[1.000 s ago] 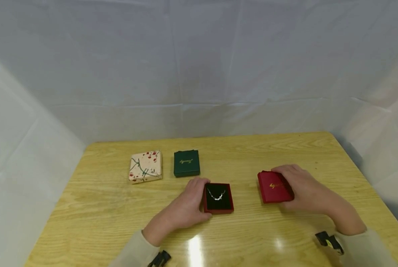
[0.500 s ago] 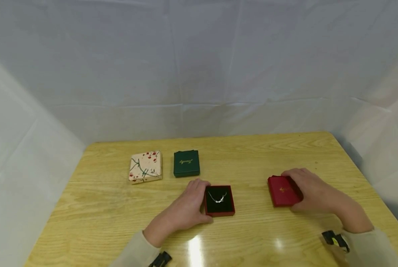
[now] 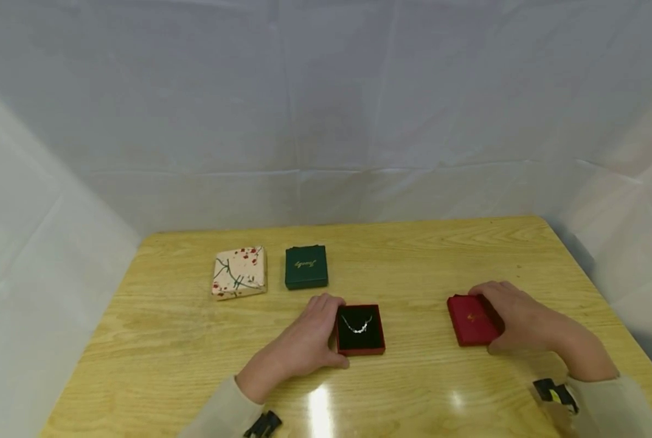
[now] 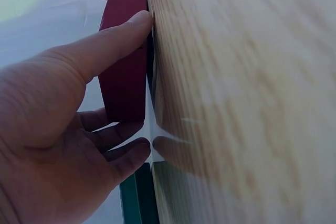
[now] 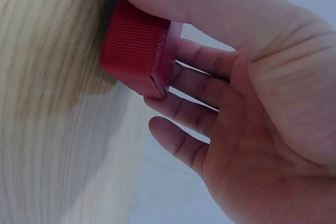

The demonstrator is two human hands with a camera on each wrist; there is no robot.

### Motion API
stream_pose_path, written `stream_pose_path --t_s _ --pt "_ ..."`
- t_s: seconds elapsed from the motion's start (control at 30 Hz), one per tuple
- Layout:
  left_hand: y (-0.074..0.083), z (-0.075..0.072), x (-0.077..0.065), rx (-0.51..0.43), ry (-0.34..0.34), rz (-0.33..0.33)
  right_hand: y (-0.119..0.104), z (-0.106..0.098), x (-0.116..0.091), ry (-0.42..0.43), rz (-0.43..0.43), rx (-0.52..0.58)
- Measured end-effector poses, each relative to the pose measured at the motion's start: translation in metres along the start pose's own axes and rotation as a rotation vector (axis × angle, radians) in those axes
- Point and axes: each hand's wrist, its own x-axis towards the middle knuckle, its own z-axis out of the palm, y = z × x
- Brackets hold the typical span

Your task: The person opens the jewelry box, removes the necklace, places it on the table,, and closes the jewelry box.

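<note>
A red jewelry box base [image 3: 361,351] stands on the table, its dark padding bearing a silver necklace [image 3: 359,329]. My left hand [image 3: 309,337] grips this base from its left side, thumb at the near edge and fingers at the far one; the left wrist view shows the thumb on the red wall [image 4: 123,87]. Farther right, my right hand [image 3: 523,319] holds the red box lid [image 3: 472,320] with gold lettering, between thumb and fingers. In the right wrist view the lid's ribbed side [image 5: 134,40] is close to the tabletop; whether it touches cannot be told.
Behind the left hand stands a dark green jewelry box [image 3: 306,267] with gold lettering. To its left lies a cream box [image 3: 239,274] with a red-blossom pattern. The wooden table [image 3: 413,255] is bordered by pale sheeting [image 3: 326,121] at the back and sides.
My right hand has moved the red lid to the right and slightly nearer. The base has shifted slightly right and nearer under my left hand.
</note>
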Motion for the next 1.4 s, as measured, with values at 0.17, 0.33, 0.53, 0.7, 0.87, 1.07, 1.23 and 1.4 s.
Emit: stream_pose_path --t_s 0.17,0.33,0.53,0.7,0.87,1.07,1.23,1.4 --pt "0.000 0.000 0.000 0.015 -0.004 0.000 0.002 0.002 0.000 -0.014 0.004 -0.013" --pt "0.001 0.000 -0.001 0.028 -0.009 -0.004 0.002 0.002 0.001 -0.038 0.024 0.001" --pt "0.002 -0.001 -0.001 0.035 -0.023 -0.013 0.002 0.003 0.001 -0.040 0.033 -0.007" --pt "0.000 -0.002 -0.001 0.030 -0.033 -0.020 0.002 0.005 0.001 -0.008 0.034 -0.056" --pt "0.000 -0.003 -0.002 0.012 -0.041 -0.042 -0.009 0.002 0.006 0.045 -0.010 -0.051" --pt "-0.001 -0.004 -0.002 -0.024 -0.049 -0.060 -0.034 -0.002 0.019 0.045 -0.071 -0.011" --pt "-0.001 -0.004 -0.002 -0.046 -0.056 -0.067 -0.057 0.002 0.034 0.050 -0.146 -0.022" --pt "-0.003 -0.004 -0.002 -0.052 -0.061 -0.069 -0.083 0.010 0.050 0.094 -0.237 -0.050"
